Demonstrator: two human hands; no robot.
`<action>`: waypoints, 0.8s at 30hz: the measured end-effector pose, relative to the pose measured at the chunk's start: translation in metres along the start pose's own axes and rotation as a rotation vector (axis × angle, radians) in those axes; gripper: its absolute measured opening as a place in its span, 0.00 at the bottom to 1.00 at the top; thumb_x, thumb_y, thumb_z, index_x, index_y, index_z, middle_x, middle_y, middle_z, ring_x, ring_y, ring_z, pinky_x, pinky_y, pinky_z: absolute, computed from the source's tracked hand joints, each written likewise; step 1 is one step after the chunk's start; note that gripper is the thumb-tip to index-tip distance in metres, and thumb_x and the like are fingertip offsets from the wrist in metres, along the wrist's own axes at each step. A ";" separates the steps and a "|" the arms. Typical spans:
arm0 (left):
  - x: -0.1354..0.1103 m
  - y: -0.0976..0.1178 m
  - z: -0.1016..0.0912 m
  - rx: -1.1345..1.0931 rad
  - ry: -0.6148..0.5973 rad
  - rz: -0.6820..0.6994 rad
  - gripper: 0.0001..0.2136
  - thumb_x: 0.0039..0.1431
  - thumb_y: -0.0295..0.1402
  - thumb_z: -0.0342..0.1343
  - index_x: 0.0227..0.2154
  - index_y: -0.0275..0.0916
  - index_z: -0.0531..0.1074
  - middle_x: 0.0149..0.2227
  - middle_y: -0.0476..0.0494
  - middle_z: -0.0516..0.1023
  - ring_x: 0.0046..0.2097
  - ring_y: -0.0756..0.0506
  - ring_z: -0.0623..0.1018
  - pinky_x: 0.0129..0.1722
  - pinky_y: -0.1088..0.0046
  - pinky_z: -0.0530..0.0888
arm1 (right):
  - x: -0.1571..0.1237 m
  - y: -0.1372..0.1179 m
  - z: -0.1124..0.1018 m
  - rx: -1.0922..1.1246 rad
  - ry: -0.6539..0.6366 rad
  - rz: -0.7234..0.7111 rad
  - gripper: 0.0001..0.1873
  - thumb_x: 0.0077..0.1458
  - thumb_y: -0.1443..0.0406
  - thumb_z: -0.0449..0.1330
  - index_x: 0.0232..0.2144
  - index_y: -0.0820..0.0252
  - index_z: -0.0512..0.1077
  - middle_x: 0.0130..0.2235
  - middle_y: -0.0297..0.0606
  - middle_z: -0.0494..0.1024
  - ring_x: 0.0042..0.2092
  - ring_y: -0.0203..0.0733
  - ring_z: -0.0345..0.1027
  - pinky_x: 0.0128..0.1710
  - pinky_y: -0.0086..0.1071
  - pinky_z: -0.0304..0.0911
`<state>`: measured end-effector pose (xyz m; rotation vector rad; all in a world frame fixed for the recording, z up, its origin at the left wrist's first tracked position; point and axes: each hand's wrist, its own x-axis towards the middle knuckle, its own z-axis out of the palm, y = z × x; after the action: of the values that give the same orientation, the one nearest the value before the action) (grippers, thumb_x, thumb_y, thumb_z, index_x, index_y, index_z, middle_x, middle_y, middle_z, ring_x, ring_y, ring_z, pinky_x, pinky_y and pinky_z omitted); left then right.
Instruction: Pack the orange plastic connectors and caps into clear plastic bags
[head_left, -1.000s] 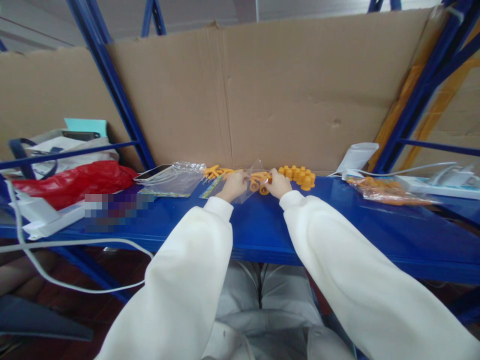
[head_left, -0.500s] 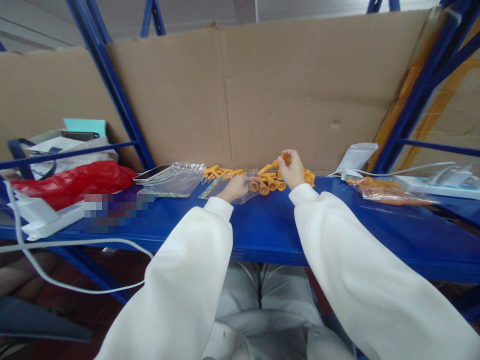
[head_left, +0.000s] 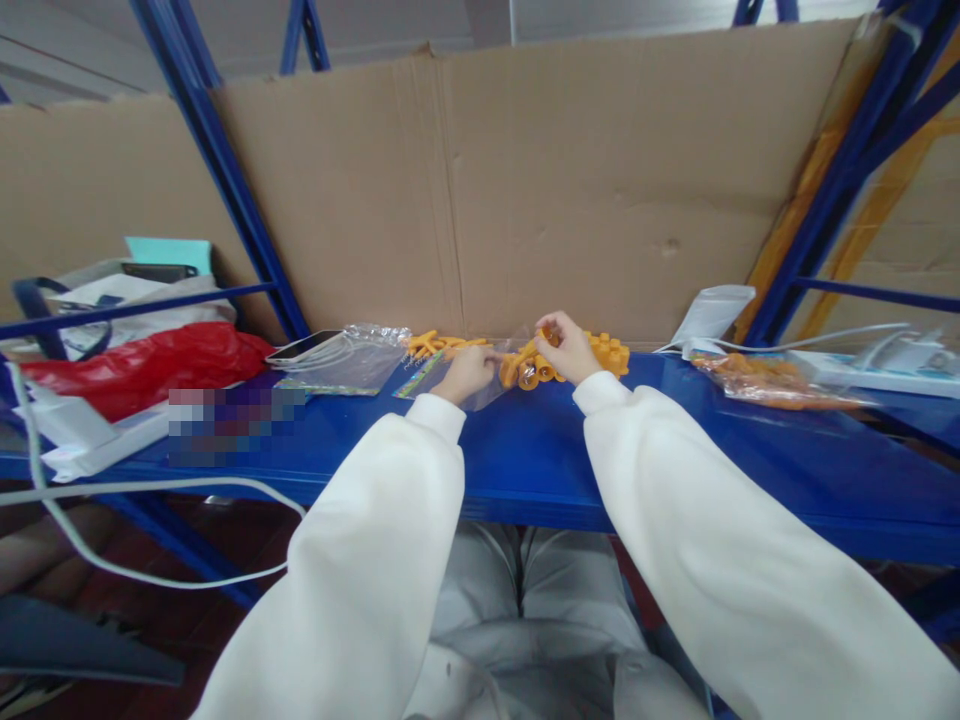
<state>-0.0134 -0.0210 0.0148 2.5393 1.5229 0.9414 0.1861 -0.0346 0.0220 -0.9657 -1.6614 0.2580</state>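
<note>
My left hand (head_left: 469,372) gripped the edge of a clear plastic bag (head_left: 435,372) lying on the blue shelf (head_left: 525,450) at its far side. Just to the right, my right hand (head_left: 568,348) pinched an orange plastic piece (head_left: 525,368) at the bag's mouth. The piece looked light and stiff, easy to pinch by its stem. The bag seemed thin, limp and slippery, best held at the rim. My fingers hid the opening.
</note>
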 end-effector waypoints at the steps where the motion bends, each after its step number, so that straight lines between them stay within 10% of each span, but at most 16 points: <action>1: 0.000 0.001 -0.001 0.003 0.013 0.000 0.21 0.59 0.18 0.51 0.46 0.37 0.87 0.48 0.37 0.88 0.51 0.40 0.86 0.56 0.67 0.77 | 0.000 0.000 0.001 0.012 -0.019 0.006 0.06 0.52 0.67 0.59 0.35 0.55 0.68 0.41 0.37 0.77 0.46 0.43 0.71 0.52 0.37 0.67; 13: 0.003 0.001 -0.005 -0.009 0.089 0.081 0.20 0.55 0.18 0.50 0.38 0.38 0.88 0.41 0.42 0.85 0.46 0.45 0.83 0.54 0.69 0.78 | -0.012 -0.005 0.019 0.125 -0.279 0.084 0.13 0.47 0.66 0.67 0.36 0.55 0.69 0.37 0.32 0.76 0.36 0.37 0.70 0.39 0.31 0.69; 24: 0.005 0.000 -0.004 0.010 0.034 0.029 0.14 0.56 0.23 0.53 0.28 0.35 0.85 0.32 0.42 0.85 0.39 0.43 0.83 0.45 0.70 0.78 | -0.014 -0.017 0.012 -0.415 -0.530 -0.057 0.12 0.56 0.68 0.70 0.44 0.65 0.81 0.36 0.39 0.83 0.38 0.41 0.75 0.43 0.31 0.65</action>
<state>-0.0139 -0.0181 0.0198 2.5724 1.5069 0.9884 0.1684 -0.0516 0.0183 -1.2242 -2.2845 0.1363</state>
